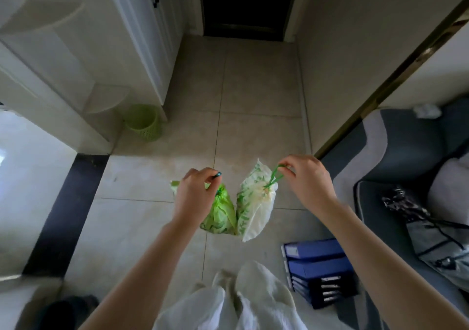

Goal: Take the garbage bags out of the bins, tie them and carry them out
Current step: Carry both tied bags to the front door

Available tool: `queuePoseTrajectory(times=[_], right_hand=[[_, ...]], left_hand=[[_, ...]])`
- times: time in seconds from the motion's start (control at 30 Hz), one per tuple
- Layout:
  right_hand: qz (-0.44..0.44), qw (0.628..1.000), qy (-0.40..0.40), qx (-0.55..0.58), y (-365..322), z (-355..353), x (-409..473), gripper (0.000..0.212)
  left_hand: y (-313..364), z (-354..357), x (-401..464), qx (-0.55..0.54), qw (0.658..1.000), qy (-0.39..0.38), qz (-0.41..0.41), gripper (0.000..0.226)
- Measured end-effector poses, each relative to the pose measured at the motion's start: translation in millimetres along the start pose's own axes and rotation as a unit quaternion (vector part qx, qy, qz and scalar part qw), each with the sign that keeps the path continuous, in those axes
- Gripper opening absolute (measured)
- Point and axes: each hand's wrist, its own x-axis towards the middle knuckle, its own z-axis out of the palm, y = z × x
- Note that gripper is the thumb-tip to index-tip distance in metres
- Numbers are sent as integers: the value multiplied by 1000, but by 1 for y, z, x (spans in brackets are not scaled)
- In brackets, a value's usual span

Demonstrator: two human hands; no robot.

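Both bags look light and floppy, thin plastic that would tear if snagged, so the drawstrings are the place to hold them. The left hand [195, 192] pinches the cinched neck of the green bag [220, 215], and the right hand [308, 180] pinches the green drawstring loop [275, 176] of the white bag [253, 202]. They hang side by side, touching, above the floor [253, 101]. Contents are hidden. The green bin [143, 122] by the cabinet [142, 37] looks unlined, though I can't see all the way in.

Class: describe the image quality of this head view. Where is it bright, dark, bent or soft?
Head view: daylight washes out the left edge; the doorway ahead is near black; the wide lens bows the gold wall trim; the green bin and white cabinet look soft, while both hands and bags are fairly sharp.
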Motion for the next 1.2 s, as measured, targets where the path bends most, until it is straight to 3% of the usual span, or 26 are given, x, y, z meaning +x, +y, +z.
queuePoseTrajectory(times=[0.37, 0.63, 0.87, 1.2], right_hand=[[-41, 999, 0, 24, 1, -19, 310, 13], [-58, 998, -3, 8, 7, -36, 505, 17], [-53, 999, 7, 7, 21, -46, 692, 16], [-69, 997, -1, 32, 26, -62, 935, 12]], left_hand=[[25, 28, 297, -29, 996, 69, -43, 9], [42, 38, 489, -27, 996, 79, -40, 10], [46, 67, 679, -20, 998, 56, -4, 8], [65, 85, 922, -53, 998, 19, -24, 9]])
